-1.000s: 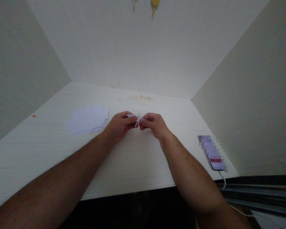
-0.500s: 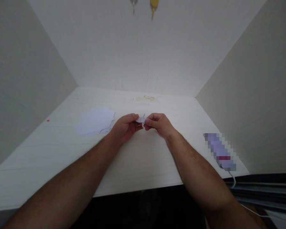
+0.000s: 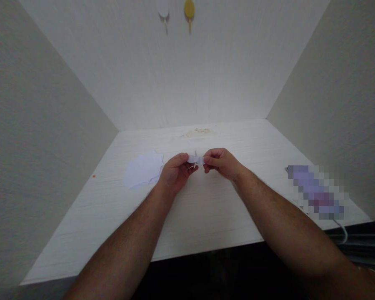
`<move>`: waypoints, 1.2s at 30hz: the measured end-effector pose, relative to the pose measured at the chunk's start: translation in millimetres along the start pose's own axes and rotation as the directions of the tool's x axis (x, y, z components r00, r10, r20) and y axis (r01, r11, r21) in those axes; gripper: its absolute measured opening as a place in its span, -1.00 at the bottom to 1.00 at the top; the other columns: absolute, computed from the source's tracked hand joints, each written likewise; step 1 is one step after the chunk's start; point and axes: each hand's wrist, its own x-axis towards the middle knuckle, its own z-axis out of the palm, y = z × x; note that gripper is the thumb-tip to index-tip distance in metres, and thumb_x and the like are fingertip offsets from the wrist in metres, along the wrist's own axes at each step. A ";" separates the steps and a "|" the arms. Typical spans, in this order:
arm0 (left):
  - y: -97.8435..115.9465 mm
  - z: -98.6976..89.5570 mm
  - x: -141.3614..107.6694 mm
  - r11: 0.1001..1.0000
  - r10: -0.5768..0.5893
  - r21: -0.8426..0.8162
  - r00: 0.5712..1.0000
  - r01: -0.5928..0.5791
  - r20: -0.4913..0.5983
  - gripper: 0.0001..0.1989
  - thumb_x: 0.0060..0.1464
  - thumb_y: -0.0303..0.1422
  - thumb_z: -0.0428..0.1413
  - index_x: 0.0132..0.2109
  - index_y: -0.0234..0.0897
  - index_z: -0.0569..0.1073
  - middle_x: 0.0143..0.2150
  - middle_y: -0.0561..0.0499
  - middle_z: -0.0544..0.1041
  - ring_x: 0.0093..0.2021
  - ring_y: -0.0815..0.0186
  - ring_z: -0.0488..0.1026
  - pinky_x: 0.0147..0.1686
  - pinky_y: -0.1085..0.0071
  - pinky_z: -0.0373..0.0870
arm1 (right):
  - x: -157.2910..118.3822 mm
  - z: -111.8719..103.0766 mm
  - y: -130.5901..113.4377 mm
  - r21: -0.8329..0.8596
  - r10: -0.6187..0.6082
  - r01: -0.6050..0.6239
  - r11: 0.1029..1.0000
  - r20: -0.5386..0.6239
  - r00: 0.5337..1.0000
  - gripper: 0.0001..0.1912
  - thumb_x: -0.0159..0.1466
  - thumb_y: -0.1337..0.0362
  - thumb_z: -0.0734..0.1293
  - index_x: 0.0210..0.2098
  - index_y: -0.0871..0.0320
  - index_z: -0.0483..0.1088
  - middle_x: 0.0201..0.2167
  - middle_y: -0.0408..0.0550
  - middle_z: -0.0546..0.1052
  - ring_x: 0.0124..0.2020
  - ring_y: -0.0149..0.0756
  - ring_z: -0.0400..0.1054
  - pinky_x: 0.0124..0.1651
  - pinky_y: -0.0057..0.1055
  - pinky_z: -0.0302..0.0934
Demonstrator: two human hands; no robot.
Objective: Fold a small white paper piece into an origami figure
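Between my two hands is a small strip of white paper [image 3: 196, 159], held above the middle of the white tabletop [image 3: 203, 216]. My left hand [image 3: 177, 170] pinches its left end with thumb and fingers. The right end is gripped by my right hand [image 3: 221, 161], thumb on top. A thin pale piece sticks out above and below the strip's middle; whether it is part of the strip I cannot tell. Just left of my left hand lie several white paper sheets [image 3: 143, 170] with ragged edges, partly overlapping.
On the right of the table lies a blurred-out purple device [image 3: 314, 189] with a white cable [image 3: 342, 229] over the edge. Panels enclose the left, back and right. A white hook [image 3: 163, 8] and a yellow hook [image 3: 189, 9] hang on the back panel. A stain [image 3: 200, 132] marks the far tabletop.
The view has shifted, so the table and papers appear farther right. My hands are slightly wider apart, and more of the paper strip shows between them.
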 end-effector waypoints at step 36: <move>-3.2 1.0 -14.1 0.992 0.000 -0.109 0.870 0.062 0.494 -0.80 -0.13 -0.26 0.35 -0.47 -0.27 0.53 -0.40 0.04 0.49 -0.34 0.23 0.48 -0.27 0.24 0.43 | -9.5 0.4 -0.2 0.308 -0.175 0.047 0.950 0.405 0.897 -0.66 0.06 0.04 0.51 -0.45 0.19 0.45 -0.64 -0.12 0.56 -0.60 -0.32 0.48 -0.47 -0.43 0.39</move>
